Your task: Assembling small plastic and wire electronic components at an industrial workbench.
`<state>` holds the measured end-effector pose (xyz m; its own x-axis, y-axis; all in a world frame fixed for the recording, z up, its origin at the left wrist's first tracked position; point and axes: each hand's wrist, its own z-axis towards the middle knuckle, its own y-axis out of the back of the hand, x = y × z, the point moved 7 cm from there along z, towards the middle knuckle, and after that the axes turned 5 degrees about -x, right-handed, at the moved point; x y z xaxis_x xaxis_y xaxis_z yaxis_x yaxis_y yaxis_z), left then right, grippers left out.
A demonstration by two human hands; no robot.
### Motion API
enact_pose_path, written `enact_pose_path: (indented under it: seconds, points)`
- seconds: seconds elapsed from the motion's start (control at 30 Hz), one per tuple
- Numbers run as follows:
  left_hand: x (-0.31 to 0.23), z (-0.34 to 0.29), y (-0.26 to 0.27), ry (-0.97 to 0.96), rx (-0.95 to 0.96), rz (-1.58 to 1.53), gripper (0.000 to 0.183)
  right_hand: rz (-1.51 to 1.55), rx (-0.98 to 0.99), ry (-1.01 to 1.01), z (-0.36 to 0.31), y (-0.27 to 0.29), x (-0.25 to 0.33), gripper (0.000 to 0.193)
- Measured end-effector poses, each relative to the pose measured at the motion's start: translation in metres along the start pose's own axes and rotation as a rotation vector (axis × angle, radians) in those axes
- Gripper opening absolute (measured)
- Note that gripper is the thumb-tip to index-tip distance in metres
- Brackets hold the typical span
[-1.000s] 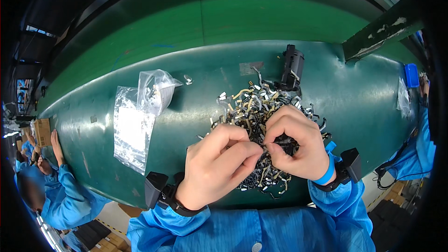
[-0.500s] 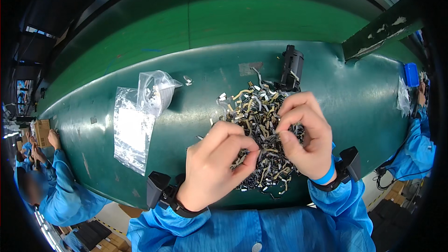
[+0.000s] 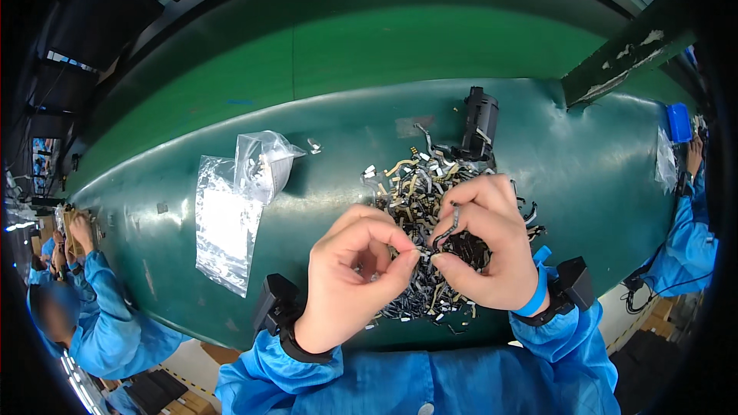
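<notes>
Above a heap of small flex cables [image 3: 415, 177] on the green bench, my two hands meet almost fingertip to fingertip. A short, dark grey flex cable [image 3: 452, 223] curves up from between the thumb and forefinger of my right hand [image 3: 492, 250], which is closed on it. The thumb and forefinger of my left hand [image 3: 357, 261] are pinched together beside the cable's lower end. Something tiny and pale shows at those left fingertips, too small to name. The heap, of black, tan and white pieces, is partly covered by both hands.
A black plastic housing [image 3: 480, 123] stands behind the heap. Clear plastic bags [image 3: 223, 223] lie to the left, one holding pale contents. At the right end are a blue bin [image 3: 678, 123] and a co-worker's sleeve [image 3: 680, 250]; another person [image 3: 108, 315] works at the left.
My hands have come closer together, the left moving slightly right. The grey flex cable now stands out at my right fingertips. The left co-worker's hand has shifted at the carton.
</notes>
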<state>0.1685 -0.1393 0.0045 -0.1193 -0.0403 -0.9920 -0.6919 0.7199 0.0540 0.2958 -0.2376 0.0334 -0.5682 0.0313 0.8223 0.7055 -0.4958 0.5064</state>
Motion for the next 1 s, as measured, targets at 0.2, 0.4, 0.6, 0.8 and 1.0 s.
enact_pose_path:
  seconds: [0.2, 0.4, 0.6, 0.8, 1.0]
  points:
    - [0.002, 0.001, -0.003, -0.036, -0.002, 0.046, 0.014, 0.06, 0.045, 0.023, -0.002, -0.007, -0.003, 0.015]
    - [-0.024, -0.008, -0.006, -0.342, -0.108, 0.37, 0.02, 0.099, 0.02, 0.01, -0.003, -0.009, -0.004, 0.016]
    - [-0.027, -0.01, -0.012, -0.46, -0.103, 0.438, 0.024, 0.041, -0.017, 0.0, -0.004, -0.008, -0.006, 0.017]
    - [-0.027, -0.013, -0.012, -0.529, -0.14, 0.535, 0.024, -0.062, 0.0, 0.071, -0.003, -0.01, 0.001, 0.017]
    - [-0.034, -0.01, -0.002, -0.505, -0.162, 0.537, 0.023, -0.032, -0.016, 0.089, -0.002, -0.01, 0.004, 0.016]
